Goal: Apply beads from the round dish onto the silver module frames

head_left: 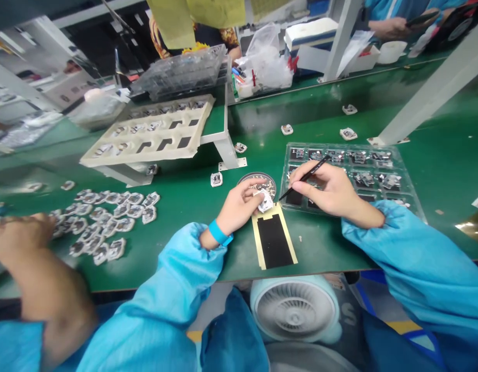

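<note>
Between the thumb and fingers of my left hand is a small white plastic housing with parts inside. Black tweezers are gripped in my right hand, their tip pointing down and left, a short way right of the housing. A round dish of tiny parts lies just behind my left fingers, partly covered by them. Below both hands a black pad is framed with yellow tape on the green table. Beneath my right hand lies a clear compartment tray holding small metallic parts.
Many white housings cluster at the left, near a co-worker's hand. A cream tray rests on a raised stand. Single housings are scattered behind. A slanting white post rises at the right. A fan sits below the table edge.
</note>
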`<control>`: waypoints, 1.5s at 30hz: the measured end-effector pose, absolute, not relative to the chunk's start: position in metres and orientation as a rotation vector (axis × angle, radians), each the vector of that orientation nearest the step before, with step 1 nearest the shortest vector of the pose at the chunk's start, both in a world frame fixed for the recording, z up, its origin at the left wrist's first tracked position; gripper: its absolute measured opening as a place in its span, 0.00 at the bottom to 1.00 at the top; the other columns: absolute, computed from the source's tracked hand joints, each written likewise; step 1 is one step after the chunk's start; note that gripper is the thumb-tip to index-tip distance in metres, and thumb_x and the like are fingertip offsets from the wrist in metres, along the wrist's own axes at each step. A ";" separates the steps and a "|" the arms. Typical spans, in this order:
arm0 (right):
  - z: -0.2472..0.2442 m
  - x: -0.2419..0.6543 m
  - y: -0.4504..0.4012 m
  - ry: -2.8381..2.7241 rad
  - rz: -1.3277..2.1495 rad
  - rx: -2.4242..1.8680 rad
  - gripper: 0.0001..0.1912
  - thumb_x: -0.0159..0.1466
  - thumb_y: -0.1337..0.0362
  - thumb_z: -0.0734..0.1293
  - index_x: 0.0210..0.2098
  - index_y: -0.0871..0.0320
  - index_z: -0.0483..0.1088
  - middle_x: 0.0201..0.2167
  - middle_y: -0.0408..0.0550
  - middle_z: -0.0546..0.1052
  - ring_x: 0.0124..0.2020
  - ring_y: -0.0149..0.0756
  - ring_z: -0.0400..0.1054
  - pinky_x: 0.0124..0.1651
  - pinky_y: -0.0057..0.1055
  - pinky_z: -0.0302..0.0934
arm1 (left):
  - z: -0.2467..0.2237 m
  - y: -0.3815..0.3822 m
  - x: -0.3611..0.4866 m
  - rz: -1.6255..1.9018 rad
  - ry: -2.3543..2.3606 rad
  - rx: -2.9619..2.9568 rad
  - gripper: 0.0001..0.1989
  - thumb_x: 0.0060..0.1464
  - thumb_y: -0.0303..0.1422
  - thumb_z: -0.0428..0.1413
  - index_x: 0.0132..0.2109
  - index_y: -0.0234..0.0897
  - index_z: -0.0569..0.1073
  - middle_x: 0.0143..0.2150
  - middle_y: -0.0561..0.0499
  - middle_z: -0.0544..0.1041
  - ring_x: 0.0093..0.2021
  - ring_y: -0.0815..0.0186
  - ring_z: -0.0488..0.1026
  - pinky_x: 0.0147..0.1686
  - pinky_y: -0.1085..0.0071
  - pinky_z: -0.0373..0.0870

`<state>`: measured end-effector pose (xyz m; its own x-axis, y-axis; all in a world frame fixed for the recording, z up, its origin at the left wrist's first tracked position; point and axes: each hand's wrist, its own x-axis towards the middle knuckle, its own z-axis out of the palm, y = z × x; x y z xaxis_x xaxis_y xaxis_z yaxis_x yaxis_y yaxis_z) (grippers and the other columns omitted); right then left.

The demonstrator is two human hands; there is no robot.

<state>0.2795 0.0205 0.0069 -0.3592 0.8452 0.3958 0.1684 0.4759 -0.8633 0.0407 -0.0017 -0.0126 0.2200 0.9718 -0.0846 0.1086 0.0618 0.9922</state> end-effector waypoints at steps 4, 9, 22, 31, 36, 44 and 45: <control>0.001 0.275 0.019 -1.854 0.776 -0.792 0.08 0.65 0.60 0.70 0.38 0.58 0.74 0.38 0.48 0.78 0.41 0.33 0.73 0.49 0.34 0.71 | -0.024 -0.004 0.040 0.943 1.191 1.469 0.11 0.59 0.34 0.60 0.48 0.37 0.74 0.34 0.49 0.78 0.29 0.68 0.74 0.24 0.76 0.68; -0.008 0.270 0.021 -1.988 0.619 -0.678 0.05 0.65 0.65 0.69 0.41 0.58 0.74 0.40 0.47 0.79 0.44 0.32 0.74 0.52 0.35 0.69 | -0.028 -0.005 0.039 0.960 1.229 1.596 0.11 0.57 0.32 0.61 0.48 0.37 0.77 0.40 0.46 0.80 0.33 0.66 0.75 0.29 0.73 0.71; -0.009 0.269 0.022 -2.028 0.550 -0.655 0.05 0.66 0.65 0.68 0.41 0.57 0.74 0.40 0.48 0.79 0.45 0.33 0.73 0.53 0.35 0.69 | -0.032 -0.003 0.038 0.973 1.242 1.586 0.14 0.54 0.31 0.63 0.48 0.39 0.79 0.39 0.47 0.80 0.34 0.64 0.76 0.34 0.70 0.75; -0.007 0.268 0.021 -2.053 0.540 -0.678 0.05 0.66 0.65 0.67 0.41 0.58 0.74 0.41 0.48 0.79 0.45 0.32 0.73 0.52 0.34 0.69 | -0.030 -0.003 0.038 0.928 1.249 1.626 0.13 0.57 0.31 0.60 0.50 0.39 0.77 0.42 0.47 0.81 0.37 0.63 0.78 0.39 0.68 0.76; -0.008 0.267 0.022 -2.080 0.545 -0.712 0.05 0.67 0.64 0.66 0.39 0.58 0.74 0.41 0.48 0.79 0.46 0.33 0.73 0.53 0.36 0.69 | -0.029 -0.005 0.039 0.932 1.249 1.621 0.13 0.57 0.31 0.60 0.49 0.38 0.78 0.41 0.46 0.80 0.36 0.64 0.78 0.37 0.69 0.75; -0.009 0.269 0.021 -2.026 0.543 -0.678 0.06 0.66 0.64 0.68 0.43 0.57 0.73 0.41 0.48 0.78 0.46 0.33 0.73 0.53 0.36 0.69 | -0.026 -0.004 0.040 0.935 1.211 1.555 0.14 0.55 0.32 0.62 0.49 0.35 0.77 0.43 0.44 0.81 0.36 0.64 0.78 0.35 0.70 0.75; -0.009 0.269 0.021 -2.026 0.539 -0.670 0.06 0.66 0.65 0.68 0.43 0.57 0.73 0.41 0.47 0.78 0.46 0.33 0.73 0.53 0.36 0.68 | -0.025 -0.004 0.040 0.935 1.206 1.542 0.15 0.55 0.32 0.63 0.50 0.34 0.77 0.43 0.43 0.81 0.36 0.64 0.78 0.35 0.70 0.75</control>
<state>0.2691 0.0207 -0.0089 -0.4419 0.6435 0.6250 0.2476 0.7571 -0.6045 0.0400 -0.0037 -0.0252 0.2266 0.9738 0.0200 0.2619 -0.0807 0.9617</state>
